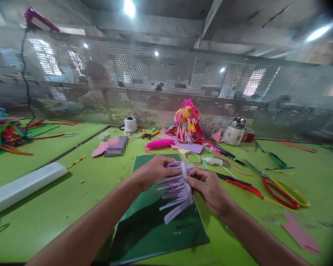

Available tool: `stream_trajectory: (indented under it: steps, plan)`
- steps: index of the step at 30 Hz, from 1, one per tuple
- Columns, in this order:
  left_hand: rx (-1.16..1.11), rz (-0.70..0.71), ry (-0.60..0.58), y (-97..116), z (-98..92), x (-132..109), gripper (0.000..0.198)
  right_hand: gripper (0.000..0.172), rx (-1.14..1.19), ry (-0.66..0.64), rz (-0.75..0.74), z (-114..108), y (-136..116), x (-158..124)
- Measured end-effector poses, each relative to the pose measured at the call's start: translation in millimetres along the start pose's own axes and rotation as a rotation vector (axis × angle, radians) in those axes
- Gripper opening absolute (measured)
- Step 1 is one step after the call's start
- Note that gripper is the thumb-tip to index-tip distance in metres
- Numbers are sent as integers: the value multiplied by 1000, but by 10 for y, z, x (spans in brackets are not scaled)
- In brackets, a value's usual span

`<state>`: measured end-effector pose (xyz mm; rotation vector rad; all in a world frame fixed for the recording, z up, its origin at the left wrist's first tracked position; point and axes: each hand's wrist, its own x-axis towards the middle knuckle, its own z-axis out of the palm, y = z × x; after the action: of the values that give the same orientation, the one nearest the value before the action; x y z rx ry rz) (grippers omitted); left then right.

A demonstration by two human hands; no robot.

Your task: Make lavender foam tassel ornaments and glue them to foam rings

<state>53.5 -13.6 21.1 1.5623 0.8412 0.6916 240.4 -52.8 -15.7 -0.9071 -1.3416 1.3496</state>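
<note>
Pinching the fringe (180, 192) in left fingers (173, 172) and right fingers (195, 181), over the mat (161, 236) below them. Probably best keeping its band (189, 192) flat, pressing lightly, leaving the strips (177, 211) uncreased.

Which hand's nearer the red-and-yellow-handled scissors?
Right. The right hand is left of the scissors, at the near edge of the purple fringed strip; the left hand is farther left, across the strip.

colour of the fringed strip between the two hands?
Pale purple, with a paler band along one edge. The fringed strip shows in the head view.
</note>
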Motion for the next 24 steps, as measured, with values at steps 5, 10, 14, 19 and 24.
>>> stream_trajectory:
  steps: [5,10,14,19,24]
  plan:
    - [-86,-47,82,-18,88,-44,25,21,-14,-28,5,4,28,-10]
    - [-61,-94,157,-66,138,-71,27,22,-181,3,-37,-9,1,-11]
    - [132,-24,261,-123,245,-66,35,12,-554,259,-370,19,-76,-54]
    - [350,183,321,-170,403,-58,28,12,-796,275,-491,65,-84,-83]
    - [396,283,371,-186,454,-93,17,12,-790,294,-465,82,-65,-85]
